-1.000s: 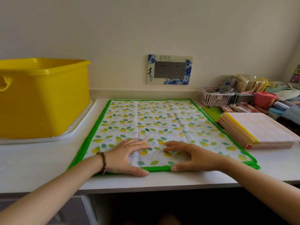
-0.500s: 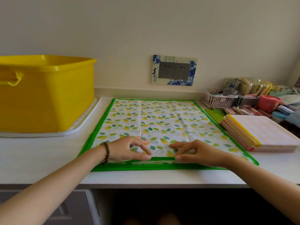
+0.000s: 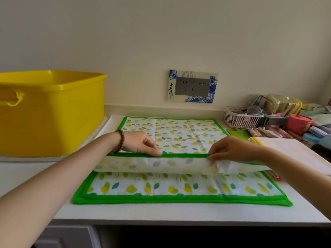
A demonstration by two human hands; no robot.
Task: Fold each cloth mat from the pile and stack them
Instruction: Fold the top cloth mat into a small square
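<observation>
Lifted off the pile since a moment ago, the near green edge of the top mat point(image 3: 179, 135) now hangs toward 12 o'clock, pale underside showing. The left hand point(image 3: 141, 144) and right hand point(image 3: 231, 149) each pinch that edge. Another mat point(image 3: 179, 188) lies flat beneath on the desk point(image 3: 161, 213). A folded stack point(image 3: 290, 149) sits at 3 o'clock and a yellow tub point(image 3: 53, 113) at 9.

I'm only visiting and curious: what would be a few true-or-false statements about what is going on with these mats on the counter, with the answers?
1. The left hand and the right hand both pinch the green near edge of the top mat, raised off the counter. True.
2. The yellow tub stands to the right of the mats. False: it stands on the left.
3. A second mat with the same leaf print lies under the top mat. True.
4. The left wrist is bare. False: it wears a bead bracelet.
</observation>
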